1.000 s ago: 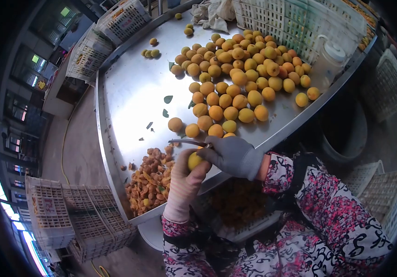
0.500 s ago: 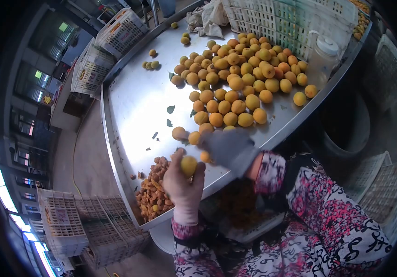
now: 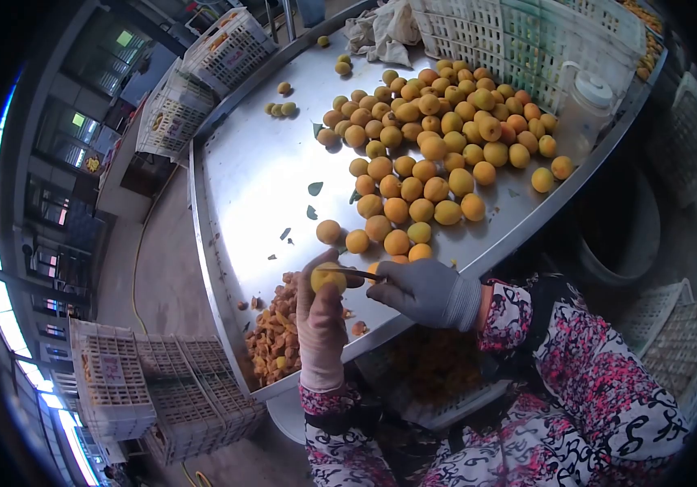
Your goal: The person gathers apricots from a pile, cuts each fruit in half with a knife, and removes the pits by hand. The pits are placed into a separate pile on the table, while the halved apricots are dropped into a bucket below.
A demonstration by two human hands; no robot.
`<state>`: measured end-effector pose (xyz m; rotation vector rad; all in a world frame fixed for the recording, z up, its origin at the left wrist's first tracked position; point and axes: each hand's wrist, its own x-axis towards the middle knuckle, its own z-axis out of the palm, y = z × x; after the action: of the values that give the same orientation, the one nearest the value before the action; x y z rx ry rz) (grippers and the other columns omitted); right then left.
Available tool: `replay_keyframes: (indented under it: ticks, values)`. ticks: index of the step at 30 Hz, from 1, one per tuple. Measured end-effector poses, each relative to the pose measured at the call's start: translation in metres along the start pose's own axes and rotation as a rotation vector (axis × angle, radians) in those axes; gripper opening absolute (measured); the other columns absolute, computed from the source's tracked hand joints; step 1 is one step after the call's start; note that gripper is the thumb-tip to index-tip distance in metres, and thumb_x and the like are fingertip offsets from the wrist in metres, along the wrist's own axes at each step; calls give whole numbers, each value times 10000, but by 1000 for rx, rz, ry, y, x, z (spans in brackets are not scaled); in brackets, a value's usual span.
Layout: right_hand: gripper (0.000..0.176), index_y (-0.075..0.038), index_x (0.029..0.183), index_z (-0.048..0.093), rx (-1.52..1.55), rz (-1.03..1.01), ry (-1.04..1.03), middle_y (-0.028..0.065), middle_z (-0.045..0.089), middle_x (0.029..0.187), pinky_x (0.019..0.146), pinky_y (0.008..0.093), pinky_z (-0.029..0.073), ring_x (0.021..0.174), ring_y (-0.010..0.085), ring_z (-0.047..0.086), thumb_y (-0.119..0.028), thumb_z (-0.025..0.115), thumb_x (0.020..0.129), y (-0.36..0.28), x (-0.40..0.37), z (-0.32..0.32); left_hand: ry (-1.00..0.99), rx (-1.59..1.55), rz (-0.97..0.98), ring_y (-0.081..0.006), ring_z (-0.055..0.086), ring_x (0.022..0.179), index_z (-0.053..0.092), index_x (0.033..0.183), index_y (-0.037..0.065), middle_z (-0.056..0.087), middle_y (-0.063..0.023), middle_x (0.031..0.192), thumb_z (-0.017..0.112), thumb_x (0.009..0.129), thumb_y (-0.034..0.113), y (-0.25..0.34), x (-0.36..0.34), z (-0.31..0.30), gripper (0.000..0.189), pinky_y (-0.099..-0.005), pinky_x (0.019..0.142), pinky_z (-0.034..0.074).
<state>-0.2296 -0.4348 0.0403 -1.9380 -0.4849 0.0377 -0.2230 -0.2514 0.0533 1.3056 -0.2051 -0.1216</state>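
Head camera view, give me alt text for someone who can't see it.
The left hand holds a yellow fruit while the gray-gloved right hand holds a thin dark tool at it. Whole orange-yellow fruits spread across a metal table, brownish pieces heaped near its edge.

- Left hand (image 3: 321,329): upright, thumb and fingers curled in a grasp, though the far fingertips are hard to make out.
- Right hand (image 3: 436,295): grey-gloved, closed in a grip, pointing toward the left one.
- Left forearm (image 3: 344,446): nearly upright.
- Right arm (image 3: 584,357): slanted, patterned sleeve.
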Motion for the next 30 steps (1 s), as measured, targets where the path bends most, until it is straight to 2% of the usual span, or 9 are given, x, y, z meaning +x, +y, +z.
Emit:
replay_keyframes:
  ticks: [5, 10, 14, 18, 22, 25, 27, 28, 30]
  values:
    - [325, -58, 937, 531, 19, 77, 20, 181, 613, 738, 593, 441, 470, 702, 372, 607, -380, 500, 918, 2, -4, 22, 39, -17, -45, -245, 569, 1015, 444, 1235, -39, 613, -132, 974, 597, 878, 379, -5, 0, 1, 570, -364, 952, 418]
    - [335, -20, 1116, 531, 156, 61, 192, 225, 623, 853, 640, 432, 477, 797, 411, 603, -289, 509, 919, -1, -5, 53, 59, -692, -109, -305, 568, 1039, 483, 1212, -38, 622, -143, 1022, 544, 898, 425, -14, 4, 27, 562, -425, 953, 429]
    - [326, -26, 1100, 532, 118, 90, 139, 213, 614, 767, 624, 413, 477, 755, 383, 612, -302, 505, 927, -2, 5, 31, 22, -343, -127, -256, 521, 1117, 404, 1308, 10, 576, -125, 1152, 542, 893, 445, -14, 11, 11, 617, -381, 978, 391]
    - [325, -72, 1004, 541, 34, 100, 103, 194, 621, 761, 596, 431, 482, 732, 384, 610, -383, 499, 920, -1, 7, 21, 105, 171, 119, -189, 586, 963, 417, 1300, 37, 617, -108, 1011, 533, 925, 295, -3, 8, 18, 470, -309, 859, 459]
    - [337, -20, 1124, 511, 138, 50, 240, 222, 617, 833, 643, 394, 480, 793, 376, 614, -288, 523, 919, 4, 1, 51, 217, -456, -59, -240, 611, 880, 509, 1192, 21, 643, -148, 938, 547, 897, 430, -30, 10, 34, 506, -340, 786, 497]
    - [392, -22, 1206, 477, 72, 43, 212, 213, 621, 843, 651, 376, 485, 787, 374, 616, -291, 517, 924, 8, 3, 42, 210, -468, -88, -239, 598, 932, 507, 1204, 14, 641, -137, 958, 542, 899, 433, -29, 12, 28, 520, -346, 839, 478]
    - [394, -33, 1227, 482, 46, 88, 180, 202, 618, 801, 619, 374, 487, 718, 352, 626, -292, 509, 930, 6, 5, 28, 149, -142, -29, -232, 568, 1013, 478, 1245, 12, 621, -123, 1030, 534, 907, 422, -22, 16, 19, 534, -351, 915, 440]
    - [394, -33, 1227, 482, 42, 88, 182, 202, 618, 801, 619, 374, 487, 718, 352, 626, -292, 509, 930, 3, 6, 21, 19, -70, -33, -185, 502, 1133, 404, 1307, 6, 514, -110, 1210, 531, 926, 258, -11, 16, 11, 474, -342, 1008, 371]
    - [312, -52, 1001, 530, 14, 95, 91, 199, 619, 807, 616, 447, 476, 760, 388, 605, -353, 492, 926, -1, 7, 13, 104, 39, 59, -189, 504, 1122, 398, 1308, 3, 527, -107, 1188, 572, 896, 151, -2, 8, 23, 471, -327, 1008, 363]
